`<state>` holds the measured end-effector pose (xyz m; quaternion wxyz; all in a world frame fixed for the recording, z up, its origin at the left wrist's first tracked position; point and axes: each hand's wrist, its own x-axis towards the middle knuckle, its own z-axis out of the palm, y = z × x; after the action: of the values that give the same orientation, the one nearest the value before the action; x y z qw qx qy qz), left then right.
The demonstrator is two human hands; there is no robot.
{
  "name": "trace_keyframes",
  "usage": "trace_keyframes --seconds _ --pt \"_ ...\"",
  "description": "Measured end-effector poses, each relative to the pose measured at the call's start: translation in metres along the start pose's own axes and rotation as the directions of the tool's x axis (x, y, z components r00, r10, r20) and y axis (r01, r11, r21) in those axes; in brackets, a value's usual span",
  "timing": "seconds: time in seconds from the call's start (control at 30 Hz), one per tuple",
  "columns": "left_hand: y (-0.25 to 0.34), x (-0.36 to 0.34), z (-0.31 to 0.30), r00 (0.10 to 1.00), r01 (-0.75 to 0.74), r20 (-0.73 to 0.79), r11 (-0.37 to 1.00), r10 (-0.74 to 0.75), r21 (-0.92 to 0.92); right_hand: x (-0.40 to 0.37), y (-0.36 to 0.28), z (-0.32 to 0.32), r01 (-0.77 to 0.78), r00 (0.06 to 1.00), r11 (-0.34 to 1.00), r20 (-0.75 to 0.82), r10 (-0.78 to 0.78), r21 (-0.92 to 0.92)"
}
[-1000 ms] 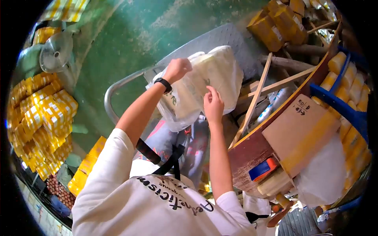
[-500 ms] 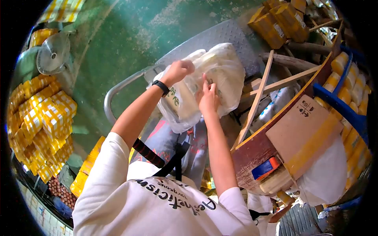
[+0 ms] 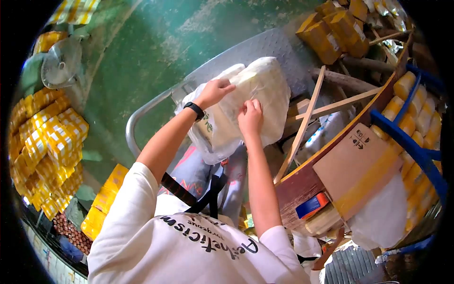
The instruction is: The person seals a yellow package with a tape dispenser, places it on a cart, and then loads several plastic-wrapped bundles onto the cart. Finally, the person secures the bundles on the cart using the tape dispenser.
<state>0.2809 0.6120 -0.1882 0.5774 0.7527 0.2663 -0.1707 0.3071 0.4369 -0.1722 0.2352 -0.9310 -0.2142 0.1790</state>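
Note:
A bulging white plastic bag (image 3: 265, 90) holding pale rounded packs rests on a grey metal platform (image 3: 265, 47) with a tubular handle. My left hand (image 3: 215, 91), with a black band on its wrist, pinches the bag's plastic at its upper left side. My right hand (image 3: 250, 116) grips a fold of the same bag near its middle, knuckles up. The two hands are close together, both pulling at the thin film. What lies deeper inside the bag is hidden.
Yellow checked boxes (image 3: 52, 142) are stacked at the left, with more yellow cartons (image 3: 331, 28) at the top right. A wooden bench (image 3: 302, 180) carries a cardboard piece (image 3: 359, 161) and a tape dispenser (image 3: 309, 207). Wooden slats (image 3: 307, 113) lean beside the bag. Blue rack with yellow packs (image 3: 416, 109) at the right.
My right hand moved up from the bag's lower edge onto its middle and closed on the plastic. My left hand slid slightly down and right along the bag's top.

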Motion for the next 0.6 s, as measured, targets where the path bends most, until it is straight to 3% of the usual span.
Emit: trace_keyframes --seconds 0.1,0.2,0.33,0.43,0.53,0.6 --pt "-0.006 0.001 -0.001 0.999 -0.033 0.024 0.999 0.033 -0.008 -0.012 0.000 -0.001 0.163 0.981 0.987 0.110 -0.160 -0.014" --pt "-0.003 0.002 -0.004 0.998 -0.043 0.045 0.999 0.044 -0.018 -0.026 -0.025 -0.005 -0.106 0.994 0.952 0.046 0.097 0.287" --pt "-0.003 0.000 -0.002 0.998 -0.021 0.048 0.993 0.027 -0.117 -0.010 -0.040 -0.013 -0.135 0.991 0.982 -0.006 0.137 0.133" --pt "0.000 -0.004 0.003 0.989 0.119 0.103 0.982 -0.104 -0.146 0.003 -0.035 -0.007 -0.112 0.993 0.994 0.033 0.112 -0.018" --pt "-0.010 0.003 0.014 0.988 0.139 0.105 0.959 -0.117 -0.245 0.015 -0.028 -0.010 -0.076 0.990 0.995 0.118 0.083 -0.059" --pt "-0.013 0.002 0.019 0.988 0.157 0.064 0.935 -0.144 -0.318 0.019 -0.034 -0.016 -0.163 0.957 0.978 0.220 0.189 -0.132"
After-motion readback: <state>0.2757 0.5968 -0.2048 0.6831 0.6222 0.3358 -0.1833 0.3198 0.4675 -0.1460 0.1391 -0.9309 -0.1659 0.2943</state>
